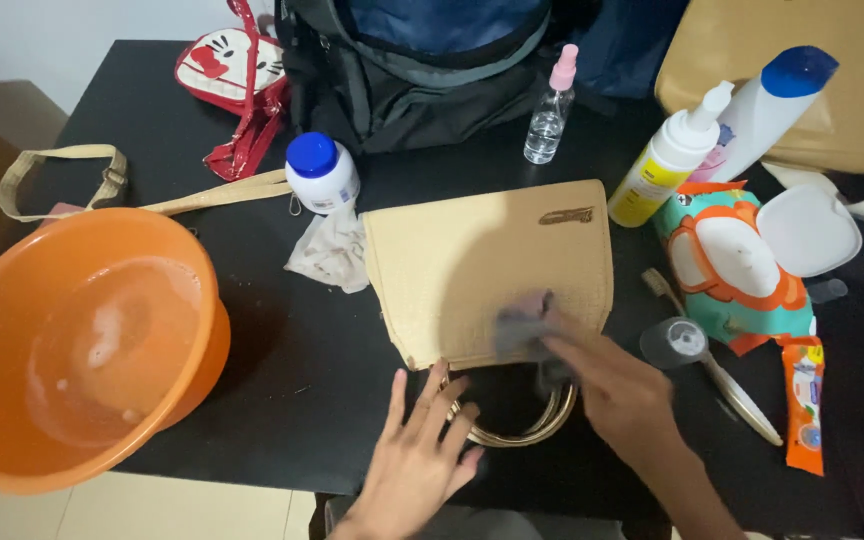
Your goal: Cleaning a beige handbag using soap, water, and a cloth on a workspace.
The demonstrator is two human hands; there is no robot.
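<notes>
A beige handbag (487,268) is laid flat near the middle of the black table (282,350), its curved handles (522,425) turned toward the near edge. A small grey cloth (524,325) is pinched in the fingers of the right hand (620,392) and pressed against the lower right part of the bag's face; the cloth and hand are blurred, so the exact grip cannot be made out. The left hand (420,452) is held spread, fingers splayed, with the fingertips set on the table at the bag's lower edge beside the handles, as if the bag were being steadied. Judged from this, wiping of the bag appears to be under way rather than finished: only the lower corner is covered by the cloth, and no clear difference between wiped and unwiped areas can be seen on the rest of the surface, so how much is left cannot be told. An orange basin (12,420) with a little cloudy water stands at the left, a crumpled rag (330,252) lies touching the bag's left side, and a white jar with a blue lid (320,172), a clear spray bottle (549,108) and a pack of wet wipes (737,270) are kept nearby
</notes>
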